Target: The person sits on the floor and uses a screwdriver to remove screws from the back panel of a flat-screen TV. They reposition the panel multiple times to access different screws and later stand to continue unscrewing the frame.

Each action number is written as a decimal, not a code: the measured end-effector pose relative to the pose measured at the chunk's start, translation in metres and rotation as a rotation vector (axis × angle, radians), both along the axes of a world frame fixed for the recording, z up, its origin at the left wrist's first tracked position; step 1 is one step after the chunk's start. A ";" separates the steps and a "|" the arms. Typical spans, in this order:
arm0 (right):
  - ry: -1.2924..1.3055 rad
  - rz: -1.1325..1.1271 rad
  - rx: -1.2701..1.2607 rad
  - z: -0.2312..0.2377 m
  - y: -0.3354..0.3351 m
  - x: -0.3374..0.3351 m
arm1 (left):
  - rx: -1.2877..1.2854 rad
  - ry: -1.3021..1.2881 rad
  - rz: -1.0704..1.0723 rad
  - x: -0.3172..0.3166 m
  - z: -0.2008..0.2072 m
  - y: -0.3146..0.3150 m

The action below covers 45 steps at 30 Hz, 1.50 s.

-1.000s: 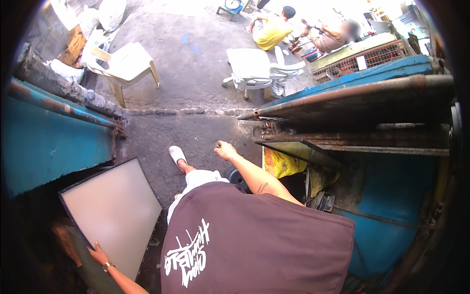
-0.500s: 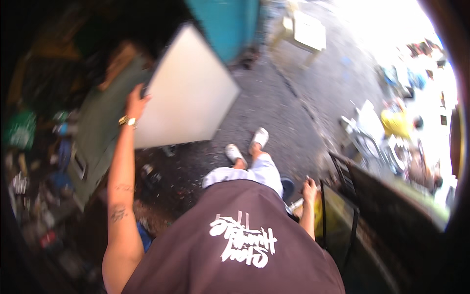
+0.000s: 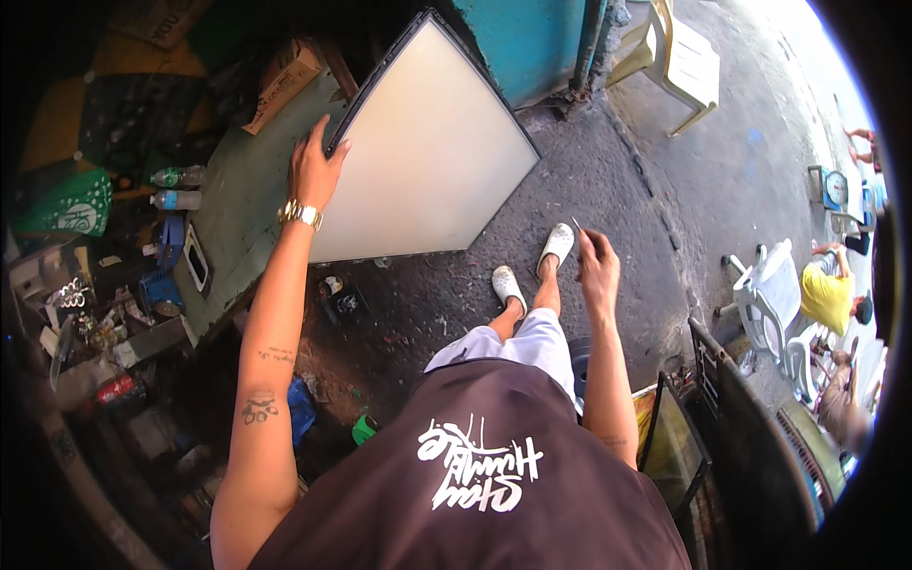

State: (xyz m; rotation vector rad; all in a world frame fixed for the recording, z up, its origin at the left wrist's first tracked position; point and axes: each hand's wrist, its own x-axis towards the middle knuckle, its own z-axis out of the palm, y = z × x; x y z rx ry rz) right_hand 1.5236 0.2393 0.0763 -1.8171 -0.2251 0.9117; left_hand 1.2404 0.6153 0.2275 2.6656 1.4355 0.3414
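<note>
A large flat white panel (image 3: 427,152) with a thin black border leans at an angle beside a green-topped table (image 3: 237,195). My left hand (image 3: 315,173) grips the panel's black edge on the table side, thumb and fingers about the rim. Over the pavement, just right of my white clogs (image 3: 556,249), my right hand (image 3: 598,271) is closed in a pinch. A small, thin, pale-tipped object (image 3: 576,225) sticks out from its fingertips; its kind is too small to make out. The right hand is apart from the panel.
Plastic bottles (image 3: 178,199) and a cardboard box (image 3: 283,84) sit on the table; clutter lies to its left. A plastic chair (image 3: 679,66) stands far right of a teal wall (image 3: 522,47). Dark metal frames (image 3: 750,418) are at my right. People and white chairs (image 3: 768,290) lie beyond.
My right hand has risen from beside my hip to in front of my legs. My left hand still holds the panel's edge. The whole view has shifted, and the scene is sharper.
</note>
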 end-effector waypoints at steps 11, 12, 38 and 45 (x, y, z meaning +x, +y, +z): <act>-0.038 0.377 0.439 0.098 0.287 -0.020 | -0.196 0.038 0.238 0.136 -0.016 0.065; -0.022 0.452 0.428 0.102 0.300 -0.022 | -0.280 0.047 0.255 0.135 -0.017 0.066; 0.434 0.221 0.188 0.077 0.401 -0.063 | -0.404 -0.313 -0.031 0.098 -0.116 0.134; -0.829 0.477 0.367 0.092 0.368 -0.075 | -0.805 -0.483 -0.113 0.090 -0.120 0.146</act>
